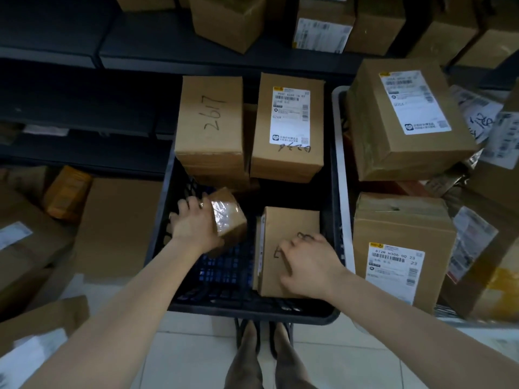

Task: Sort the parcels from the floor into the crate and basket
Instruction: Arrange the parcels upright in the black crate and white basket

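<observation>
Fingers [184,204] of our left hand [193,224] curl round a small taped parcel [229,217], centre-left, over the black crate [252,308]; our right hand [309,265] lies bent-fingered on a brown box [286,223] inside it, grip unclear to us.

Tiled floor [191,357], black crate [252,310], white basket [343,197], parcels [118,226]
</observation>
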`<state>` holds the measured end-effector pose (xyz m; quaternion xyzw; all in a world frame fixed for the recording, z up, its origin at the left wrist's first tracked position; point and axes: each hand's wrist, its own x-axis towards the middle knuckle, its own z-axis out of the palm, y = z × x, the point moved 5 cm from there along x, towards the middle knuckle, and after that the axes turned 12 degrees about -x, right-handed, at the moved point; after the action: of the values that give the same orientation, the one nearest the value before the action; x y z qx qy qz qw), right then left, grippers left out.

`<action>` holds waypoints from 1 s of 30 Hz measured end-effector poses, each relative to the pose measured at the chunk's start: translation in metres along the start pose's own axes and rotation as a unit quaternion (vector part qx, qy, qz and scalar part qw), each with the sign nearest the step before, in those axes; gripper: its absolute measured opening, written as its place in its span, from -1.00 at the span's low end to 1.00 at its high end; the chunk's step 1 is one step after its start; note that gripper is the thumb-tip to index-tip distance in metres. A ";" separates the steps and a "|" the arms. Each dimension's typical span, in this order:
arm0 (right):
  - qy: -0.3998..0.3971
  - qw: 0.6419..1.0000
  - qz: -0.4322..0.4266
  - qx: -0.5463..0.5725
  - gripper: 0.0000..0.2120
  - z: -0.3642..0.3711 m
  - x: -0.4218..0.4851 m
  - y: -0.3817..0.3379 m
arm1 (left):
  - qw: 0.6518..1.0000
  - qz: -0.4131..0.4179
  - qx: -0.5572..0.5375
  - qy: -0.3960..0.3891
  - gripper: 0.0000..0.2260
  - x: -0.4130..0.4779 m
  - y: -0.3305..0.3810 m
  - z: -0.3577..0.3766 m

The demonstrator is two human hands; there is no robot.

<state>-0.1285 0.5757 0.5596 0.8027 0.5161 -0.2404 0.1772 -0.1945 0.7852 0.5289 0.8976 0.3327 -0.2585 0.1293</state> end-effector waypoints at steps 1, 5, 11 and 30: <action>0.033 0.999 0.014 0.025 -0.63 -0.008 0.001 0.005 | 1.000 -0.004 -0.009 -0.020 0.05 -0.001 -0.001 -0.004; 0.072 0.994 0.030 0.081 -0.77 -0.015 0.011 0.023 | 0.987 0.034 -0.070 -0.143 0.03 -0.003 -0.010 -0.017; 0.040 0.990 0.043 0.125 -0.56 -0.007 0.022 0.030 | 0.964 0.024 -0.074 -0.252 0.00 0.015 -0.010 -0.023; 0.077 0.980 0.050 0.179 -0.65 -0.002 0.023 0.033 | 0.989 0.088 -0.094 0.067 -0.49 -0.044 0.006 0.025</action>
<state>-0.0896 0.5802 0.5492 0.8623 0.4362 -0.2573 0.0024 -0.2281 0.7474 0.5327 0.9225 0.2829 -0.1534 0.2130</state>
